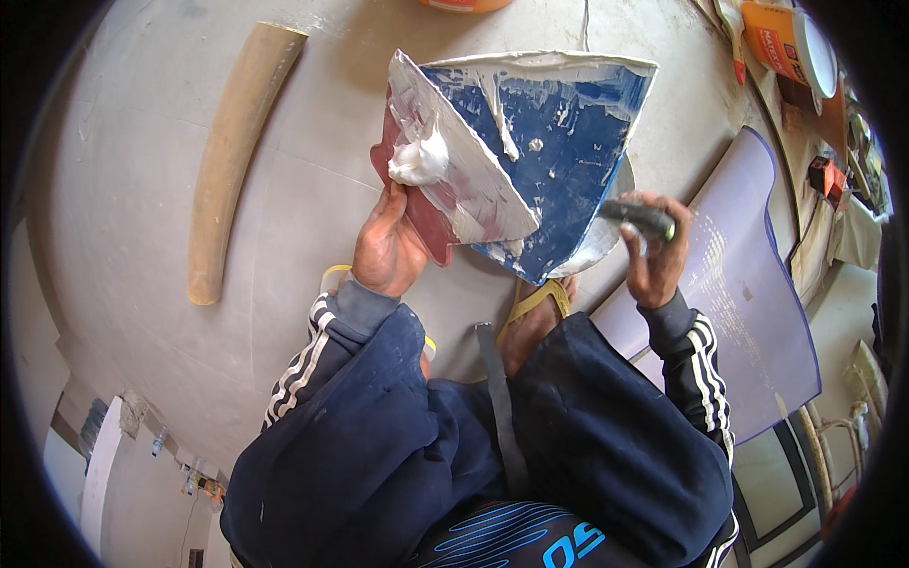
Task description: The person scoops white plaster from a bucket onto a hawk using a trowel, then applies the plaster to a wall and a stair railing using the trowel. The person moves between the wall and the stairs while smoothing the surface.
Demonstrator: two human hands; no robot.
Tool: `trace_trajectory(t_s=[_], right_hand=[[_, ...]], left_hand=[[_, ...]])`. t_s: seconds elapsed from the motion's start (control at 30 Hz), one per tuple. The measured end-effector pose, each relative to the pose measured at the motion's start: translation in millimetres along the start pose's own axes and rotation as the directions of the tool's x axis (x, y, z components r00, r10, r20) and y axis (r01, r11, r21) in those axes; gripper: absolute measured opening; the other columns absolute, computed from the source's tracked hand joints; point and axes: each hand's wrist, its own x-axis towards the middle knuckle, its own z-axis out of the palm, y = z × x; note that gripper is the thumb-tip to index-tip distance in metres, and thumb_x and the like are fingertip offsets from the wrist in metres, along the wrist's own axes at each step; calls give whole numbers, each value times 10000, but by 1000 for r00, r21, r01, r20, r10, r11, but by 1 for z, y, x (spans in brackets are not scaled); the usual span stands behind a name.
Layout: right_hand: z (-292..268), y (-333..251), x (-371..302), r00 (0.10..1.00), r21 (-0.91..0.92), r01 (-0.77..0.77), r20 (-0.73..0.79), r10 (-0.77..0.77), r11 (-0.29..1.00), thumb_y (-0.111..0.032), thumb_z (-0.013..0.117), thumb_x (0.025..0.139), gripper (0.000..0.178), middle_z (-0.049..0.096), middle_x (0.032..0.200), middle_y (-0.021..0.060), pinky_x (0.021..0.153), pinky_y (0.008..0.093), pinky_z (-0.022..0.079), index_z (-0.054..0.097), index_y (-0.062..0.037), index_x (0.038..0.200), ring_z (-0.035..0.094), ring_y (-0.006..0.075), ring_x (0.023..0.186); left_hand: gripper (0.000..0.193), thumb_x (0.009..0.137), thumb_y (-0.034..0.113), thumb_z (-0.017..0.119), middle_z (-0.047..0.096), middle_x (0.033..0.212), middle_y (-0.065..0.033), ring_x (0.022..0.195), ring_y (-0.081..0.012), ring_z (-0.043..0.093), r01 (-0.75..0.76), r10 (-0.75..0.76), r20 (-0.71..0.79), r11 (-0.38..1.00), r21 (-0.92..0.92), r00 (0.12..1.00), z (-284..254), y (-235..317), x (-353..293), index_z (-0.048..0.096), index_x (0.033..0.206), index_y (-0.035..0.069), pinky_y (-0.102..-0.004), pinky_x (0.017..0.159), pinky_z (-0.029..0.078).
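My left hand (386, 248) grips the edge of a dark red putty board (464, 204), its thumb on the near side. A thick lump of white putty (419, 159) sits on that board, and more is smeared across it. Beside and partly under the board is a broad blue panel (573, 133) streaked with white putty along its edges; whether it is a flat sheet or the side of a container, I cannot tell. The fingers of my right hand (658, 248) are closed round the dark handle (640, 218) of a tool at the blue panel's right edge. Its working end is not clear.
A curved tan length (241, 156) lies on the floor at left. To the right is a pale purple mat (729, 284) with a curled edge. An orange-and-white tub (786, 47) lies at the far right, near a brush (734, 43). My sandalled foot (535, 317) is just below the blue panel.
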Motion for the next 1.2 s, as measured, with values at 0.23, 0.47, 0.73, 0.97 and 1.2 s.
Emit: trace_trajectory(t_s=[0.23, 0.47, 0.73, 0.97, 1.2], right_hand=[[3, 2, -46, 877, 4, 407, 278, -392, 913, 5, 681, 756, 428, 559, 1064, 230, 769, 445, 507, 388, -85, 1055, 601, 375, 932], [9, -23, -39, 947, -42, 207, 258, -189, 978, 25, 701, 701, 433, 596, 979, 197, 723, 377, 509, 439, -32, 1042, 635, 337, 860], [4, -15, 29, 929, 54, -294, 249, 272, 954, -104, 646, 839, 329, 605, 881, 98, 762, 294, 471, 428, -12, 1068, 588, 165, 842], [-31, 0, 17, 771, 523, -596, 158, 617, 610, -158, 587, 884, 273, 530, 932, 48, 778, 316, 501, 475, -44, 1105, 571, 145, 859], [-111, -18, -27, 797, 765, -320, -102, 596, 559, -217, 512, 916, 340, 583, 997, 94, 823, 332, 501, 475, -6, 1180, 585, 189, 922]], left_hand=[[498, 982, 268, 360, 327, 1428, -84, 1318, -274, 333, 9, -9, -1, 1000, -25, 1000, 3, 3, -2, 203, 1424, 99, -487, 1085, 283], [505, 982, 279, 365, 326, 1428, -78, 1317, -270, 334, -10, 10, 1, 1000, -7, 1000, 1, 1, -1, 203, 1427, 103, -490, 1081, 286], [494, 985, 279, 368, 349, 1413, -64, 1292, -258, 369, 13, -13, 22, 999, -38, 1000, 0, 2, 1, 221, 1423, 102, -474, 1060, 319], [455, 991, 237, 369, 408, 1367, -83, 1252, -257, 419, -76, 77, -34, 997, 9, 996, 8, 5, 1, 260, 1404, 83, -453, 1031, 360], [397, 989, 221, 406, 496, 1243, -91, 1115, -163, 512, -155, 202, -150, 948, 279, 968, 13, 18, -8, 368, 1326, 15, -311, 934, 442]])
